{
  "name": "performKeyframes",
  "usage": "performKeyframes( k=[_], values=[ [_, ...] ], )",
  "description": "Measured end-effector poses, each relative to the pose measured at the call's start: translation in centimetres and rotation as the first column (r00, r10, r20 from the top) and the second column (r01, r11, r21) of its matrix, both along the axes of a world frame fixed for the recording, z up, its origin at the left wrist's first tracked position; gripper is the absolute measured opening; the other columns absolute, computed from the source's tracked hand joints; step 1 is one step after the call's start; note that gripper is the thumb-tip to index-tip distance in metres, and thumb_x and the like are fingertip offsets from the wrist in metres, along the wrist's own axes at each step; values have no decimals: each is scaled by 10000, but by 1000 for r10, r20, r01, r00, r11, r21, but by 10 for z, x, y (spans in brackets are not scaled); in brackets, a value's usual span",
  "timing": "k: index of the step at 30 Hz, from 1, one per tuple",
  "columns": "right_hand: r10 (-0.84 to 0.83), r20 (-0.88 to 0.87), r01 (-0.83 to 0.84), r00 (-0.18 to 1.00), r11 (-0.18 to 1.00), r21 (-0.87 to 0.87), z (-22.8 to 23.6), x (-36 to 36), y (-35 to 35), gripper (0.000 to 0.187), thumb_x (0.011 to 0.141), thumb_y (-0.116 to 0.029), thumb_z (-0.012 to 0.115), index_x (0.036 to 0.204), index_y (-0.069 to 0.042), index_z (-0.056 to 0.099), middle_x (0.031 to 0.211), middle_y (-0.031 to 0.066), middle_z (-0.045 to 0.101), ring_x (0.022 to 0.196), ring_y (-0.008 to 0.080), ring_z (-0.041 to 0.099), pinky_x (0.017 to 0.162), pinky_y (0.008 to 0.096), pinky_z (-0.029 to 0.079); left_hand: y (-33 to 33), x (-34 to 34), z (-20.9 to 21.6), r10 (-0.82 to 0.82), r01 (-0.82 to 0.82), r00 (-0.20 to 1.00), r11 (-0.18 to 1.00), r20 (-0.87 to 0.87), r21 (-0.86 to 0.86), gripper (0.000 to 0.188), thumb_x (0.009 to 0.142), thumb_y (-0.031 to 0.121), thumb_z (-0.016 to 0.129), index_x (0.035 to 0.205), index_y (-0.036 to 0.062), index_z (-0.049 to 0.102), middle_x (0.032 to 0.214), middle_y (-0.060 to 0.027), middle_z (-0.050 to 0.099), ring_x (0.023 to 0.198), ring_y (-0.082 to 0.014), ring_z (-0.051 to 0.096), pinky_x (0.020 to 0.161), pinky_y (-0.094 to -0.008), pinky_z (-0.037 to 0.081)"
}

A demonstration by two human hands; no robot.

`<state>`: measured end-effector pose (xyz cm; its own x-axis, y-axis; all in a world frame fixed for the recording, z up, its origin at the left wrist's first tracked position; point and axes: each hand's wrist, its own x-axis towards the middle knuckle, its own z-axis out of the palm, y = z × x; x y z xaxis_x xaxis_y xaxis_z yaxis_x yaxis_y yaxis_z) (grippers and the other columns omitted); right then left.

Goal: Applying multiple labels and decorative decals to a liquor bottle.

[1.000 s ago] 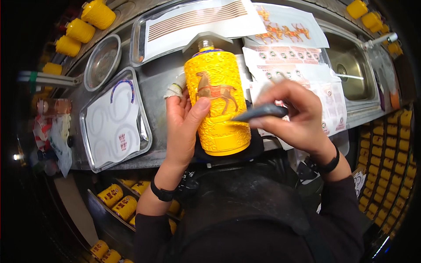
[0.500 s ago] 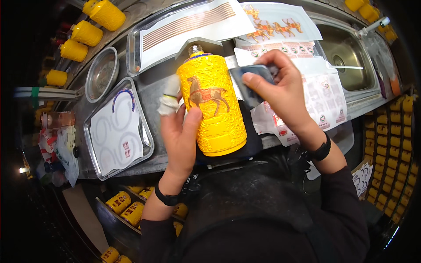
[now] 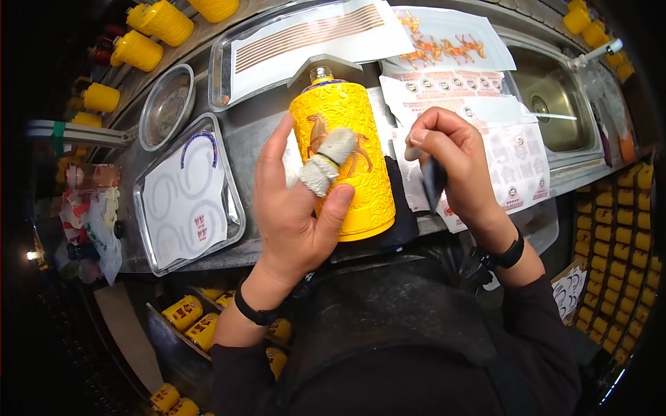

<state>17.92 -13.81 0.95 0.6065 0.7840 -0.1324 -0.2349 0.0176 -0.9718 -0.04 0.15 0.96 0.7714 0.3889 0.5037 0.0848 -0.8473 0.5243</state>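
Lifted off the yellow bottle [image 3: 345, 163], the right hand [image 3: 451, 163] pinches a half-hidden dark scraper [image 3: 433, 182]; left hand [image 3: 298, 201] clasps bottle.

The bottle [image 3: 345, 156] stands between 2 trays [image 3: 229, 201] on its left and the sink [image 3: 555, 111] on its right.

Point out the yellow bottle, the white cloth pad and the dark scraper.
yellow bottle [image 3: 361, 201], head view, lower embossed body.
white cloth pad [image 3: 327, 163], head view, its middle.
dark scraper [image 3: 434, 182], head view, blade below right fingers.
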Motion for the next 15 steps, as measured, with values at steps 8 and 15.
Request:
performKeyframes(
  k=[8,15],
  values=[
    [19,729,-34,685,999,6,12,-29,-5,253,815,-46,655,1067,-27,667,964,103,708,534,114,562,495,251,434,-4,-2,5,-23,32,997,991,-75,128,345,880,332,630,1105,85,712,1380,-276,417,1225,-426,452,1029,-526,332],
    [-27,866,-72,500,995,72,-1,-42,1,370,804,-67,704,1169,-29,658,998,105,721,464,84,457,454,231,376,4,-9,-21,32,-22,994,995,105,-100,373,944,327,561,1197,79,677,1391,-275,414,1214,-424,458,1036,-500,334]
  ],
)
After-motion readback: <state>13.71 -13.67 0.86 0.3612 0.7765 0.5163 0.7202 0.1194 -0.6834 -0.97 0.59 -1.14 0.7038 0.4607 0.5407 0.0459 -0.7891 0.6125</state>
